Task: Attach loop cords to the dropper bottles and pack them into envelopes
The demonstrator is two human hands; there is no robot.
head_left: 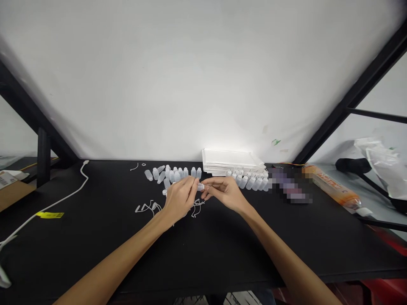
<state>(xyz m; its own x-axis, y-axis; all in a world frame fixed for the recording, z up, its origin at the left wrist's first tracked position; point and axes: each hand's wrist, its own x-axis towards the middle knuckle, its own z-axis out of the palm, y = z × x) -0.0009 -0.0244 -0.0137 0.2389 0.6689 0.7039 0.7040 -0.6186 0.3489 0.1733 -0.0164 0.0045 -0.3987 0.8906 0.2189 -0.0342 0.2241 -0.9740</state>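
Observation:
Closed around a small translucent bottle (200, 186) is my left hand (181, 196), which hides most of the bottle's body. My right hand (225, 192) has its thumb and fingertips pinched at the bottle's neck end; whether a small part sits between them is too small to tell. Small white bottles (176, 174) stand and lie behind my left hand. More bottles (251, 182), with thin pieces on top, are grouped behind my right hand. Thin white curved pieces (148, 206) lie scattered on the black table (190, 254) around my left wrist.
A stack of white sheets or trays (232, 160) lies near the wall. To the right are a blurred-out object (292, 188) and an orange-labelled bottle (333, 186). A white cable (63, 197) with a yellow tag (51, 215) runs along the left, beside a cardboard box (14, 190).

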